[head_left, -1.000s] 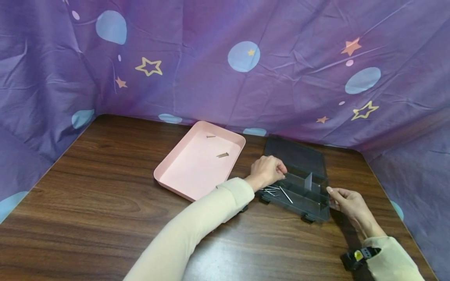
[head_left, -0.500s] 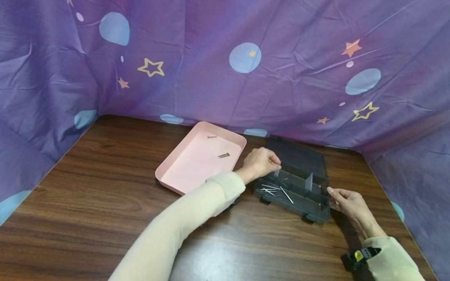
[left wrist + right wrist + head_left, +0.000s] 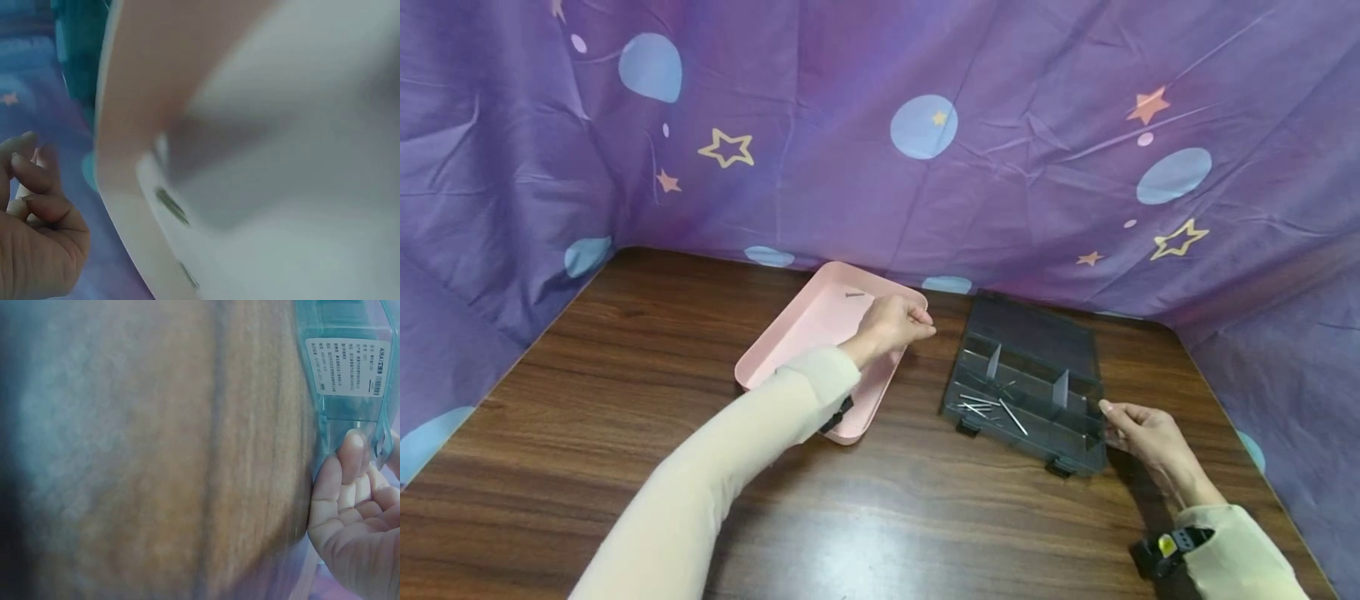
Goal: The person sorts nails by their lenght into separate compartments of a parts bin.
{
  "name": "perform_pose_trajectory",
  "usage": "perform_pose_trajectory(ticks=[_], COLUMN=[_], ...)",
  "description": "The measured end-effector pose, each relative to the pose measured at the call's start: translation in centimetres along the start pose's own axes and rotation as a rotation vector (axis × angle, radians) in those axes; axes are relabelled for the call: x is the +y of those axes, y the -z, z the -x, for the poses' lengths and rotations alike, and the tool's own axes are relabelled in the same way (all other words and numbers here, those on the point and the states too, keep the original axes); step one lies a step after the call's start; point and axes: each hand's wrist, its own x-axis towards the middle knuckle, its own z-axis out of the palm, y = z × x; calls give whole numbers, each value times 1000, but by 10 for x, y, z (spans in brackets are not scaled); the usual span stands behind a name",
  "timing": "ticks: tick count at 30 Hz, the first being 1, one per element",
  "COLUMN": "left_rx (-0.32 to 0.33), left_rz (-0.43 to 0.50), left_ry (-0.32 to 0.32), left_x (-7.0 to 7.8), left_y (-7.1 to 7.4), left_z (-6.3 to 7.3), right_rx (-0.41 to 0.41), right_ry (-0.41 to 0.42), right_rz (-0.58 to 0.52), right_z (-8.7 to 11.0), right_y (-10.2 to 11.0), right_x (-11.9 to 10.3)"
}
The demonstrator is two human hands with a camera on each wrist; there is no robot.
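Observation:
My left hand hovers over the right side of a pink tray, fingers loosely curled, with nothing visible between them. A small screw lies at the tray's far end. Screws also show by the tray wall in the left wrist view; the hand hides them in the head view. My right hand pinches the right end of a dark, see-through compartment box, thumb at the rim. Several thin silver nails lie in its long front compartment.
The box's lid lies folded back behind it, near the purple curtain. Two latches stick out at its front. A white printed label is on the box. Everything stands on a brown wooden table.
My left hand has drawn away from the box and moved left over the pink tray, uncovering the box's left compartments. My right hand stays on the box's right end.

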Motion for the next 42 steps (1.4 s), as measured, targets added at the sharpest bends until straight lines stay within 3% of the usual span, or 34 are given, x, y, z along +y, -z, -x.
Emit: perform_pose_trajectory(ticks=[6,12,17,30,37,42], left_rx=[18,19,12,-43,-78,-88], left_rz=[-9,-38,-74,-110,-134,-151], left_ry=[109,186,203,208,218,236], left_x=[-23,-41,-48,-54,-59,-59], left_y=[16,27,32,34,29,26], left_z=[-4,-8,-12,-16,-21,-21], right_rx=[13,19,25,28,27,30], right_ry=[-1,-6,-8,0,-9,-10], right_rz=[-63,-7,90,39,189,163], right_z=[0,1,1,-1,-1,-1], right_y=[0,-1,-1,0,-1,-1], right_x=[0,-1,-2,1,-1,1])
